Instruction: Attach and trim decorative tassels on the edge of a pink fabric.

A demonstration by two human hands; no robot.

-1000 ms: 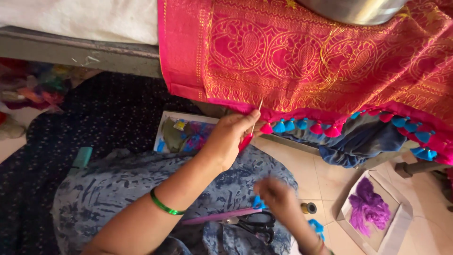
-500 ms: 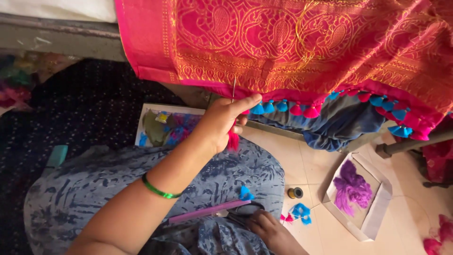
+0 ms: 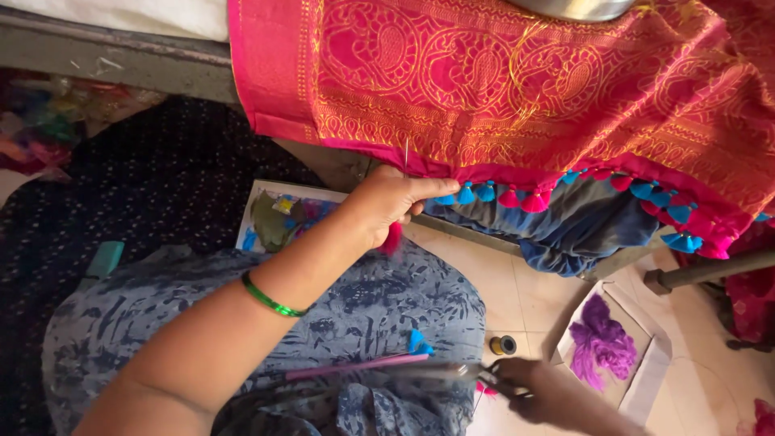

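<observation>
A pink sari [image 3: 517, 81] with gold patterns hangs from a ledge, and blue and pink tassels [image 3: 517, 196] line its lower edge. My left hand [image 3: 387, 206], with a green bangle [image 3: 270, 299] on its wrist, pinches that edge. It holds a thin needle [image 3: 406, 153] pointing up, and a pink tassel [image 3: 393, 239] hangs below the fingers. Low at the right, my right hand [image 3: 529, 391] is closed on a blurred metal tool that looks like scissors [image 3: 452, 372], beside my lap. A loose blue tassel [image 3: 417, 341] lies on my patterned blue dress [image 3: 379, 299].
A white box lid [image 3: 654, 367] with purple thread [image 3: 601, 343] lies on the tiled floor at right, with a small spool [image 3: 503, 345] near it. A tray of coloured bits [image 3: 278, 218] is by my knee. Dark blue cloth [image 3: 565, 230] and a metal bar [image 3: 710, 270] sit under the sari.
My right hand has dropped from over my lap to the lower right and now grips the metal tool. My left hand has stayed at the sari's edge.
</observation>
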